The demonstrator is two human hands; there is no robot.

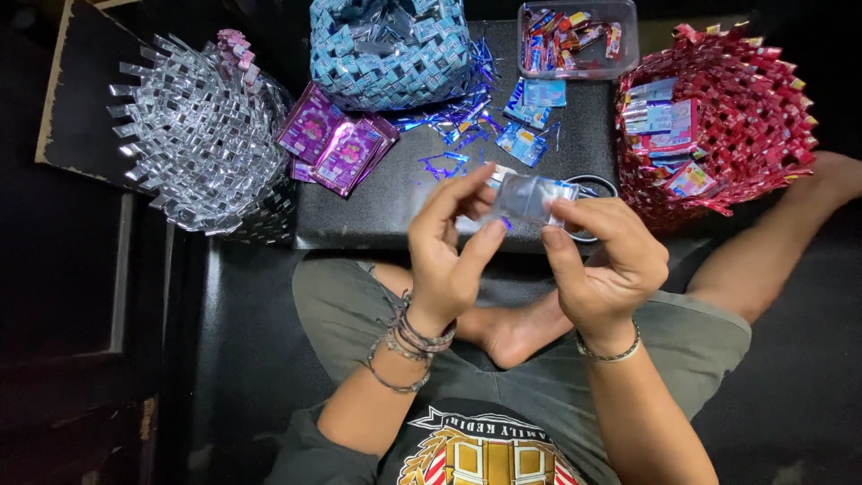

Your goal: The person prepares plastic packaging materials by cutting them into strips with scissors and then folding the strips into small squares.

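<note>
Both hands are up over the lap, and between them sits a small silvery foil wrapper, held just above the near edge of the dark surface. The left hand pinches the wrapper's left end, thumb below and fingertips on top, so its grip is clenched on the foil. The right hand has the right end, forefinger and thumb closed over the edge, the grip likewise grasping the wrapper.

The piece looks feather-light, thin and crinkly; it probably creases at a touch and holds a fold, yet it seems slick enough to slide between dry fingers. Tearing looks like the main risk if it is pulled hard from both ends. Holding it by the two short ends, as now, seems the best way to keep it flat and taut.

Round about: a silver woven basket at the left, a blue woven basket at the top, a red woven basket at the right with loose wrappers inside. Purple sachets lie on the surface, blue foil scraps are scattered near them, and a clear plastic tub holds more wrappers
</note>
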